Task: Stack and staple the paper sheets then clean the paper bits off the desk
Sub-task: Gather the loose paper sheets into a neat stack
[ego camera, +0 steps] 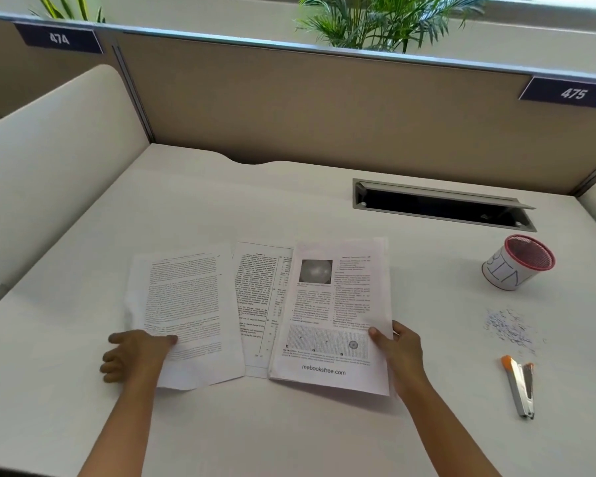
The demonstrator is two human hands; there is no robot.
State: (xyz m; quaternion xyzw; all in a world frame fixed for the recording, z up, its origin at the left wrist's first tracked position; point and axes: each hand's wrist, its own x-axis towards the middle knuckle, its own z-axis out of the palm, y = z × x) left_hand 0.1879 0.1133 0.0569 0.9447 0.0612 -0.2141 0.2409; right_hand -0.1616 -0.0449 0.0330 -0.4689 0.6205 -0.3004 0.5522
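Three printed pages lay fanned on the desk [289, 438] in front of you, and the middle sheet [257, 297] was the one to steer by. It lay flat and mostly covered, with only a strip of its text columns showing.

Over its left edge lay the left sheet [190, 304], a full page of dense text, tilted a little. Your left hand [135, 354] was at that page's near corner, left of the middle sheet. The thumb lay across the top of the paper and the other fingers were curled in at the page's edge, gripping it. Whether they reached underneath, you could not have told from here.

Over the middle sheet's right edge lay the right sheet [338, 304]. It had a round grey photo up top, a grid figure lower down and "mebooksfree.com" printed at the foot. Your right hand [399, 352] pinched its outer edge, thumb on the printed face and fingers behind. The near edge threw a shadow on the desk, so it was raised slightly.

Well off to the right of the middle sheet sat the scatter of paper bits [510, 328], loose on the desk. Also right of the middle sheet, but nearer to you than the bits, lay the stapler [522, 387], silver with orange ends. Right of the middle sheet and farther back stood a red mesh cup [516, 263], wrapped in white paper lettered "BIN". Behind the middle sheet and to its right, an open cable slot [437, 204] was sunk into the desk.
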